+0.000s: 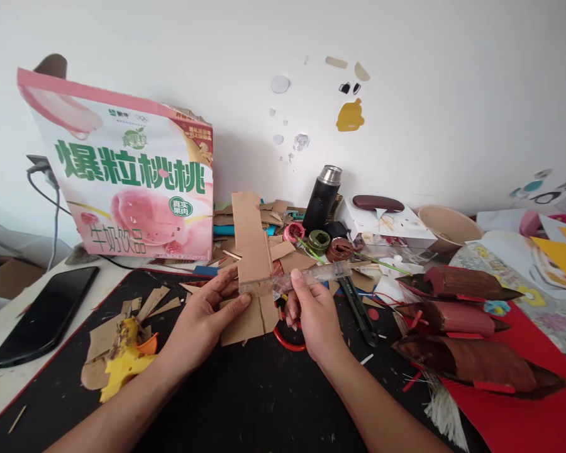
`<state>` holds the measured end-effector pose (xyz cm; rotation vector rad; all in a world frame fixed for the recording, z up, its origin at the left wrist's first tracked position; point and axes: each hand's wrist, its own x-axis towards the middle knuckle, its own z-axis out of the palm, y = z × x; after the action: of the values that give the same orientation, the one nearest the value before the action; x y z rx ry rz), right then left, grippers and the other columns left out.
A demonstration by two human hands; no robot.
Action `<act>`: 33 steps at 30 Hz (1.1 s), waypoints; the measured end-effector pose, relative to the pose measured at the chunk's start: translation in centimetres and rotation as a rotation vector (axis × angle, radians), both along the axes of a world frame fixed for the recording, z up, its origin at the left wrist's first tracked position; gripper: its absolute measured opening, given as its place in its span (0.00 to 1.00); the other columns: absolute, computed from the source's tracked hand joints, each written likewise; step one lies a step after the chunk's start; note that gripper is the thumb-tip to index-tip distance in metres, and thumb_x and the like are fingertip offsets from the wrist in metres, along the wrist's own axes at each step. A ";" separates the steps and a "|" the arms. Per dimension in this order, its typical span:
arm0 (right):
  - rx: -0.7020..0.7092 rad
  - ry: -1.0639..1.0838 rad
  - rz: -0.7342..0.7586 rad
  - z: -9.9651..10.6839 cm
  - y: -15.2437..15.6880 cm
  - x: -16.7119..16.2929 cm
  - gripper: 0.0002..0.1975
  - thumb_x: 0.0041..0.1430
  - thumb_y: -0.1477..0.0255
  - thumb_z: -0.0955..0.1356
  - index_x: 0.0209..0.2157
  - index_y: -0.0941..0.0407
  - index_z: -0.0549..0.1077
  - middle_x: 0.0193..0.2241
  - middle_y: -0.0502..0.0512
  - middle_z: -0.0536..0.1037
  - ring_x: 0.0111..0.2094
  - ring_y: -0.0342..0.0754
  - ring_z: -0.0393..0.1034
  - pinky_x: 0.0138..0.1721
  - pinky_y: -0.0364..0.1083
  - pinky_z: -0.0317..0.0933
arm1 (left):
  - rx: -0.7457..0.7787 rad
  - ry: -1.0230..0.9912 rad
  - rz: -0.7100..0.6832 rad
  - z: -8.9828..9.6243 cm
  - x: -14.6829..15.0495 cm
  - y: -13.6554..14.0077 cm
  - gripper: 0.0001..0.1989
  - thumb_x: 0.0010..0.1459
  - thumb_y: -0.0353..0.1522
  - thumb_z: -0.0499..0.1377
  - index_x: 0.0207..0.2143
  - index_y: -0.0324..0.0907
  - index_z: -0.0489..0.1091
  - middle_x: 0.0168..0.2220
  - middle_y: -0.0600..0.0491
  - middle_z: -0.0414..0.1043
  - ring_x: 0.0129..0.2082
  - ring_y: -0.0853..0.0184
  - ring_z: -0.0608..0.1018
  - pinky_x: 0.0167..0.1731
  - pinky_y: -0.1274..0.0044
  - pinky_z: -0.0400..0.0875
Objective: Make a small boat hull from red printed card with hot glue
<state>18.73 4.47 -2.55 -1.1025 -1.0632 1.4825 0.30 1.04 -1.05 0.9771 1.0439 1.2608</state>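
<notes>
My left hand (205, 314) grips the lower part of a long brown cardboard strip (251, 242) that rises away from me over the black mat (245, 402). A clear plastic ruler (306, 275) lies across the strip. My right hand (314, 311) pinches the ruler near its middle and holds it against the cardboard. Red-handled scissors (290, 340) lie partly hidden under my right hand.
A yellow glue gun (125, 358) and cardboard scraps lie at left, a black phone (44, 314) further left. A pink drink carton (122, 182) stands behind. A black flask (321, 198), tape rolls, a black utility knife (358, 302), a bowl (448, 223) and brown paper cones (466, 358) fill the right.
</notes>
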 end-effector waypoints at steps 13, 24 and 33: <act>-0.038 0.036 -0.002 -0.3 0.0 -0.2 0.35 0.59 0.39 0.68 0.16 0.54 0.63 0.11 0.46 0.62 0.13 0.40 0.59 0.14 0.40 0.48 | -0.014 0.077 0.006 0.1 -0.1 -0.2 0.32 0.59 0.41 0.71 0.64 0.45 0.71 0.63 0.43 0.76 0.62 0.48 0.77 0.58 0.64 0.76; -0.058 0.046 -0.003 -0.3 -0.2 -0.2 0.36 0.57 0.37 0.68 0.17 0.54 0.64 0.11 0.46 0.62 0.13 0.40 0.59 0.14 0.39 0.48 | -0.011 0.078 0.012 -0.3 -0.1 -0.2 0.33 0.59 0.41 0.71 0.64 0.45 0.69 0.62 0.43 0.77 0.62 0.50 0.77 0.57 0.65 0.77; -0.039 0.005 0.012 -0.3 0.0 -0.4 0.39 0.57 0.35 0.66 0.13 0.54 0.62 0.10 0.48 0.63 0.12 0.39 0.57 0.14 0.39 0.46 | 0.003 0.107 0.028 0.4 0.2 -0.1 0.33 0.57 0.44 0.71 0.62 0.44 0.71 0.59 0.43 0.79 0.59 0.50 0.79 0.56 0.64 0.78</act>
<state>18.33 4.46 -2.88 -1.1207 -1.0430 1.5202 0.51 0.90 -0.69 1.0444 1.1418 1.2441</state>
